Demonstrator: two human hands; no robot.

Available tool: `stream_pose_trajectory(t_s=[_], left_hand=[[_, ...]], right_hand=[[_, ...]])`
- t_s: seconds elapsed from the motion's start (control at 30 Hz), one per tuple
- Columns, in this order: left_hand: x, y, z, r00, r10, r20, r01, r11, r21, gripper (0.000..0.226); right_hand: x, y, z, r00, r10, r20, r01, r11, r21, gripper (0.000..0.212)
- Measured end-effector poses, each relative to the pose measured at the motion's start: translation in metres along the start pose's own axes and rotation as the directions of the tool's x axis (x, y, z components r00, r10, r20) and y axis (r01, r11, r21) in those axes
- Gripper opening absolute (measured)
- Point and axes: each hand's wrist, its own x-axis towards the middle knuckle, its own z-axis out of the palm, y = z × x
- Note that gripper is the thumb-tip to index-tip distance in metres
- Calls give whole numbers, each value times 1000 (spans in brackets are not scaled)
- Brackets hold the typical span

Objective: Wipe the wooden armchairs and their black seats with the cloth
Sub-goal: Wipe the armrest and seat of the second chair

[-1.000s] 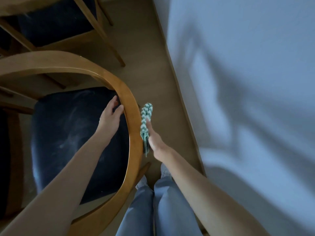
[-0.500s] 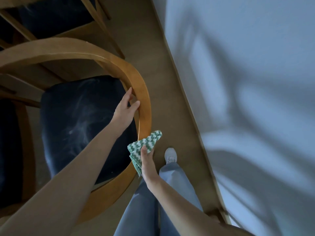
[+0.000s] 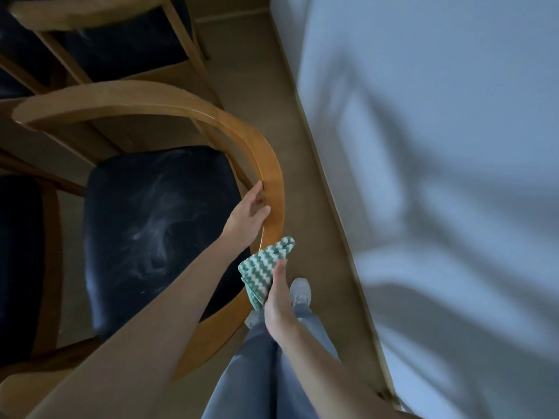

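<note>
A wooden armchair with a curved back rail (image 3: 266, 158) stands below me, its black seat (image 3: 157, 225) streaked with pale smears. My left hand (image 3: 248, 214) rests on the inner edge of the rail, thumb on top and fingers straight. My right hand (image 3: 279, 300) holds a folded green-and-white zigzag cloth (image 3: 263, 267) against the outer side of the rail, just below the left hand. The fingers behind the cloth are hidden.
A second wooden armchair with a black seat (image 3: 121, 40) stands further ahead, and part of another dark seat (image 3: 18, 261) shows at the left. A white wall (image 3: 438, 176) runs close along the right, leaving a narrow strip of beige floor (image 3: 305, 182) where my legs stand.
The cloth slid down the outer side of the rail toward me and unfolded into a flatter pad. My left hand stayed on the rail's inner edge. The view shifted.
</note>
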Motion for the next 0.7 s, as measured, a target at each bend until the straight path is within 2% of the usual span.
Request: stream_pose_trajectory(t_s=[0.07, 0.17, 0.3, 0.43, 0.53, 0.7], left_hand=[[-1, 1, -3, 1000, -2, 13, 3, 1000, -9, 54], [-3, 1, -7, 999, -13, 34, 14, 999, -37, 50], [0, 5, -15, 999, -25, 27, 26, 998, -52, 47], [8, 10, -25, 1000, -11, 7, 12, 999, -39, 48], [16, 12, -28, 1000, -16, 11, 16, 999, -42, 47], [34, 18, -29, 1000, -27, -9, 26, 994, -107, 47]], right_hand=[[10, -22, -5, 1000, 12, 15, -13, 999, 49, 65], [24, -55, -6, 1000, 9, 24, -11, 996, 93, 66], [45, -95, 3, 1000, -1, 25, 0, 999, 41, 65], [67, -131, 14, 992, -98, 84, 105, 992, -76, 68], [81, -156, 21, 976, -127, 175, 169, 953, -250, 68], [105, -199, 42, 967, -120, 227, 214, 864, -455, 53]])
